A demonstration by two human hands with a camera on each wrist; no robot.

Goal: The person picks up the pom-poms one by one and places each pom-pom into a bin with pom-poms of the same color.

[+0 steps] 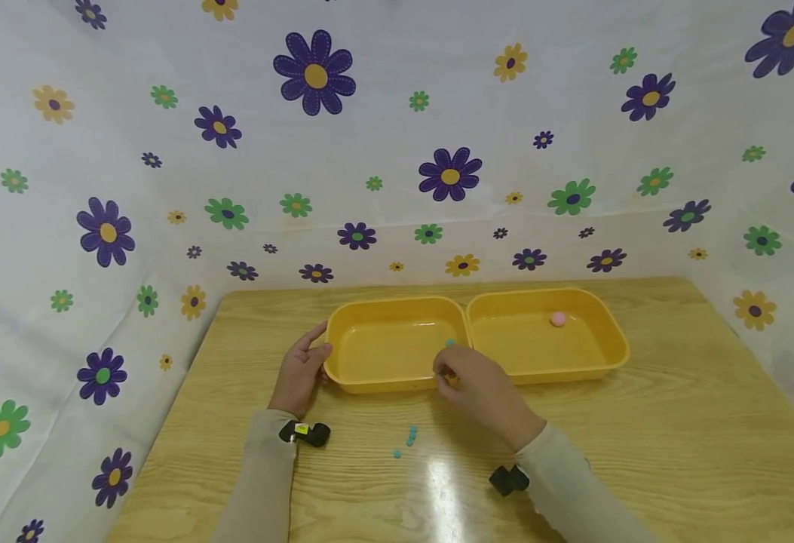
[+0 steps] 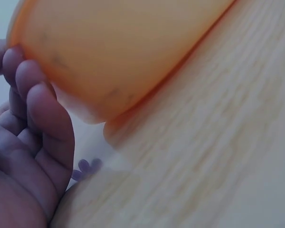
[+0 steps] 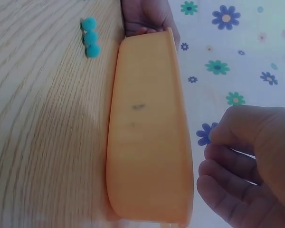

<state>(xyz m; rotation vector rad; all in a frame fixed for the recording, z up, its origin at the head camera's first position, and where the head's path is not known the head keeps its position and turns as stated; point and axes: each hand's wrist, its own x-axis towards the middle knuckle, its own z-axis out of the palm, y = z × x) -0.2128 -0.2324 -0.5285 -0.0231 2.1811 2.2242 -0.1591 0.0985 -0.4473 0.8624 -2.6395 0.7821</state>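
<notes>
My left hand [image 1: 299,373] grips the left end of the left yellow tray [image 1: 397,385], thumb at the rim; in the left wrist view its fingers [image 2: 50,111] lie against the tray's outer wall. Above that tray's front right corner hovers my right hand [image 1: 481,388], fingers loosely curled. In the right wrist view nothing shows between its thumb and fingers [image 3: 223,185]. A small teal ball [image 1: 450,343] shows just beyond this hand, inside the left tray. Several teal pom-pom balls [image 3: 90,37] lie on the table in front, most in a short row, one ball [image 1: 397,454] apart.
A second yellow tray [image 1: 566,373] stands against the left one's right side, with a pink ball [image 1: 557,319] in it. Both sit on a wood-grain table [image 1: 682,422]. A white flower-print cloth [image 1: 383,143] hangs behind and along both sides.
</notes>
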